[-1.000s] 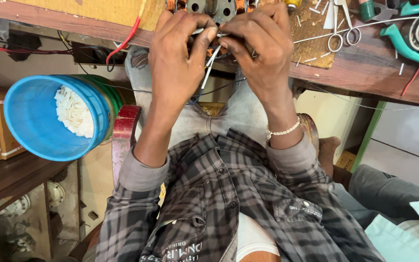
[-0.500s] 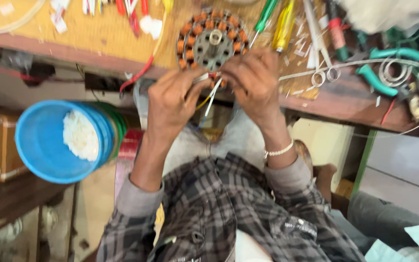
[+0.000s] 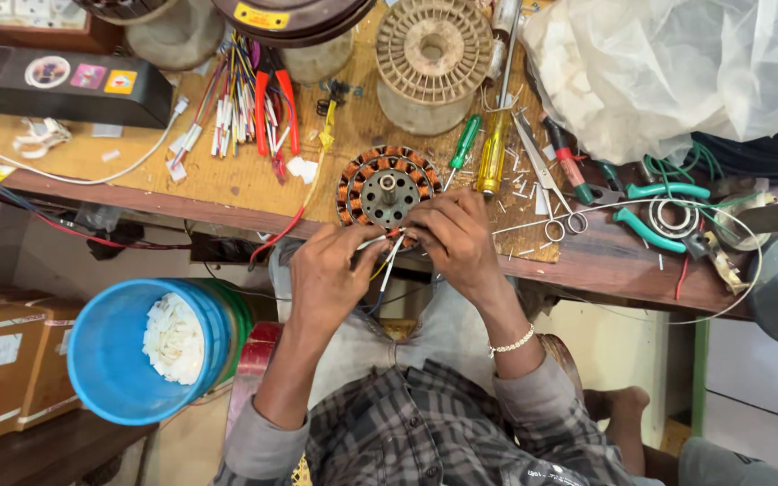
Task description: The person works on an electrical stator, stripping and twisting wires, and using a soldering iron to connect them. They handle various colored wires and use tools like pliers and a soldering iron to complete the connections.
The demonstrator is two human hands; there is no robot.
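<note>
The round motor stator with copper-wound coils [image 3: 385, 191] lies flat at the near edge of the wooden surface [image 3: 227, 180], just in front of the person. Thin white and yellow wire leads [image 3: 387, 261] run from its lower rim down past the edge. The left hand [image 3: 335, 270] pinches these leads between thumb and fingertips, while the right hand [image 3: 454, 236] curls its fingers against the stator's rim and grips the same leads. Just beside the stator, to its right, lie a green-handled screwdriver [image 3: 463, 148], a yellow-handled screwdriver [image 3: 492, 153] and steel scissors [image 3: 547, 189]. A blue plastic bucket of white scraps [image 3: 150, 346] sits below.
</note>
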